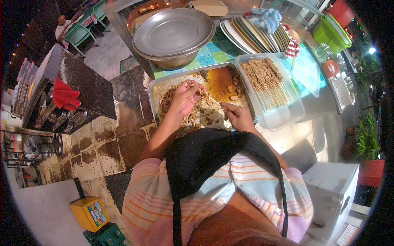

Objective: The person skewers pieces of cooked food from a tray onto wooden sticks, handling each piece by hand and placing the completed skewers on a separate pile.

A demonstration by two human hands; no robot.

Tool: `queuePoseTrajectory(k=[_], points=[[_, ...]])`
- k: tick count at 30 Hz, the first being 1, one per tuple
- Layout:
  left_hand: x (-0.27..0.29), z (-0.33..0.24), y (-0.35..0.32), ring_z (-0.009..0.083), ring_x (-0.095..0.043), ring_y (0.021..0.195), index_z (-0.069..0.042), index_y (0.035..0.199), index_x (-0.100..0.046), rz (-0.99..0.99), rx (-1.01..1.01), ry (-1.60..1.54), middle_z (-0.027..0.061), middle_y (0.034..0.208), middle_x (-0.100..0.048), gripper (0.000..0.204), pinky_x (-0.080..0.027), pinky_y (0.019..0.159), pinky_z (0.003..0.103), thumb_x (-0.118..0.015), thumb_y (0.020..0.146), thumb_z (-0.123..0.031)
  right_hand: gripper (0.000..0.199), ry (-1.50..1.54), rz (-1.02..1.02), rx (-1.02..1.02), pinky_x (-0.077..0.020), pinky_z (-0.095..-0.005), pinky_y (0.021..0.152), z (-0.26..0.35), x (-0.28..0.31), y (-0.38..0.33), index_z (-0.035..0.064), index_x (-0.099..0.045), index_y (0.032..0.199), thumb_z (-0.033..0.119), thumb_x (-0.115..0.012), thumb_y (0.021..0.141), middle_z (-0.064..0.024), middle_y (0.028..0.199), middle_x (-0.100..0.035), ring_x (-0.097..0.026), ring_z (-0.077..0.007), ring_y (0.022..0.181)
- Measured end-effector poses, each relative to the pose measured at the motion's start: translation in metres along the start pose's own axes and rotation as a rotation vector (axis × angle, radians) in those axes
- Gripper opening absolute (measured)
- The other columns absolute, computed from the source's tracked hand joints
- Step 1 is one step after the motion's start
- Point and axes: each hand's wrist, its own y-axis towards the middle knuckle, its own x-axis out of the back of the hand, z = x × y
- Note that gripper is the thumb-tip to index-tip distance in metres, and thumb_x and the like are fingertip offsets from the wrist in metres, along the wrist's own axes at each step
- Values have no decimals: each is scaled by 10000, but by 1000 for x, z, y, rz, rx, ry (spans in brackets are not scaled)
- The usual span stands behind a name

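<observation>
- Thin wooden skewer (213, 99) held over the metal tray (152, 92); the right hand (238, 117) pinches its lower end between thumb and fingers, point aimed up-left.
- Left hand (184, 98) closes its fingertips on a strip of marinated meat (196, 87) at the skewer's tip; grip pressed together around the strip, not spread.
- Judgement: the threading of this stick is only just starting; the shaft between the hands looks bare.
- Tray holds a heap of loose meat strips (172, 107) on its left side and a pool of brown marinade (219, 82) to the right; much raw stock seems left.
- Just right of the tray, a clear plastic tub (283, 117) carries a row of finished skewers (264, 78), so a fair batch looks done.
- Further back on the counter (213, 51): big steel basin (172, 35), stacked plates (250, 37) with a checked cloth (266, 18) on top.
</observation>
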Motion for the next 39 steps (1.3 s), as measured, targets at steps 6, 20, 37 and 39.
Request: queuePoseTrajectory(k=[6,20,37,39], points=[[2,-1,0,155,-560,724,-29,819,-486,-22,-13,69,72,775,-556,135,-469,593,248,-562,714,10,245,63,-25,-65,-365,-184,502,6,0,0,26,-549,993,6,-467,764,6,612,-515,-452,-53,536],[3,0,-3,165,-550,717,-41,782,-498,-18,0,130,68,775,-545,127,-472,601,263,-581,694,-3,241,-39,-33,1,-401,-221,526,5,0,-2,47,-564,966,12,-495,738,-69,629,-554,-504,-90,541],[12,9,-3,139,-549,613,-44,741,-509,-44,66,68,48,696,-554,113,-477,567,268,-595,685,3,234,-77,8,-33,-386,-205,513,7,1,-2,39,-562,977,15,-479,759,-19,578,-527,-478,-70,527],[16,11,-3,135,-542,592,-48,717,-506,-29,80,125,42,679,-549,104,-475,551,269,-594,689,0,232,-118,14,-78,-437,-291,581,13,3,-2,90,-583,929,58,-532,705,-174,725,-573,-581,-255,631]])
